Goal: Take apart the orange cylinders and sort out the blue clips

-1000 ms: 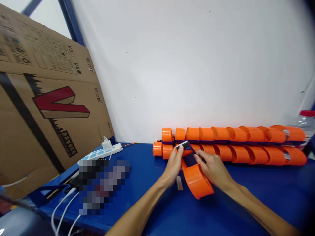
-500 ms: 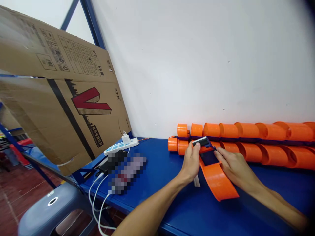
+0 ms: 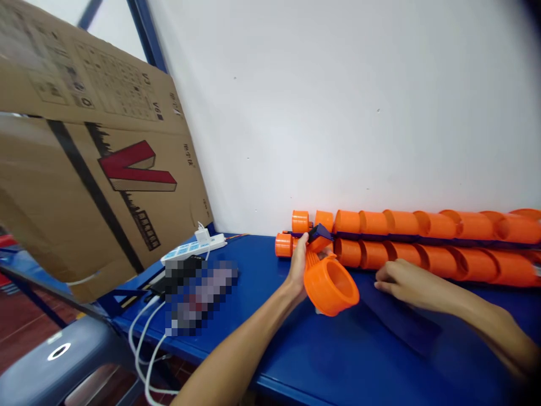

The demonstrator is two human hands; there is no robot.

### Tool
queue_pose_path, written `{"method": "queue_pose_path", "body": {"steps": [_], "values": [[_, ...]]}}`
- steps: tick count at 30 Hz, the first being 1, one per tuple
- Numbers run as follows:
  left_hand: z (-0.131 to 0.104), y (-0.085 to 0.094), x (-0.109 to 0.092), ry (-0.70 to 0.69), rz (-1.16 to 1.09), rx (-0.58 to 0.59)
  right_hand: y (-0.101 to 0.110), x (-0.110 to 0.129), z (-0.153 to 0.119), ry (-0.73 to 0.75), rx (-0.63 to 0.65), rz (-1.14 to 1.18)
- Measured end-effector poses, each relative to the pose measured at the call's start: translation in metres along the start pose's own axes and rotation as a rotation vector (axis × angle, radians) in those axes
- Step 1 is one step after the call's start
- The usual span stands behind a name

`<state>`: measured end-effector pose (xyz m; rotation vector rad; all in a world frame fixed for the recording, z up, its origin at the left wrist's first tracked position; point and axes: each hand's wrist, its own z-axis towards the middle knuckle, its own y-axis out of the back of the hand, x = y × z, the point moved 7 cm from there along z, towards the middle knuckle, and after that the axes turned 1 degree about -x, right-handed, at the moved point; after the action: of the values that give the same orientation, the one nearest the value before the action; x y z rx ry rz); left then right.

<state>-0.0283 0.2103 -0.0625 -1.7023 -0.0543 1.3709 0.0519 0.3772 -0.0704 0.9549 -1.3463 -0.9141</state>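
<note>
My left hand (image 3: 300,268) grips an orange ring piece (image 3: 332,290) with a ribbed orange neck and a dark blue end (image 3: 321,232). Its open ring hangs to the right of my wrist, above the blue table. My right hand (image 3: 406,285) is away from that piece, its fingers curled with the tips pressed together. Under it spreads a dark blue patch (image 3: 399,318); whether this is a strip or a shadow I cannot tell. Just behind my hands lie two rows of orange rings (image 3: 439,259), joined along dark blue strips and larger toward the right.
The blue table (image 3: 249,299) meets a white wall (image 3: 296,113). On its left are a white power strip (image 3: 190,251), a black adapter (image 3: 181,273) and white cables (image 3: 139,338). A large cardboard box (image 3: 105,186) stands behind a grey stool (image 3: 71,355).
My right hand has let go of the orange piece and moved right and down. My left hand has turned the piece, so its ring opening now shows. The camera view has shifted slightly right.
</note>
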Motion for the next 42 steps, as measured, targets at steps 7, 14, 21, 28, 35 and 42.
{"method": "queue_pose_path", "body": {"steps": [7,14,21,28,35,42], "values": [[-0.001,0.001,0.0,-0.063,0.224,-0.026,-0.006,-0.064,-0.009,-0.442,0.218,0.032],[-0.003,-0.004,-0.001,-0.111,0.349,-0.025,0.042,-0.038,-0.007,-0.195,-0.267,-0.183],[-0.001,-0.001,0.015,-0.189,0.647,-0.012,0.037,0.046,-0.012,0.22,-0.552,0.025],[0.002,-0.002,0.02,-0.148,0.734,0.046,0.017,0.054,-0.007,0.202,-0.571,-0.281],[0.0,-0.012,0.012,-0.025,0.536,0.129,0.024,0.058,-0.008,0.249,-0.546,-0.193],[0.001,-0.006,-0.018,0.121,0.329,0.192,0.067,0.022,-0.024,0.113,-0.736,0.275]]}}
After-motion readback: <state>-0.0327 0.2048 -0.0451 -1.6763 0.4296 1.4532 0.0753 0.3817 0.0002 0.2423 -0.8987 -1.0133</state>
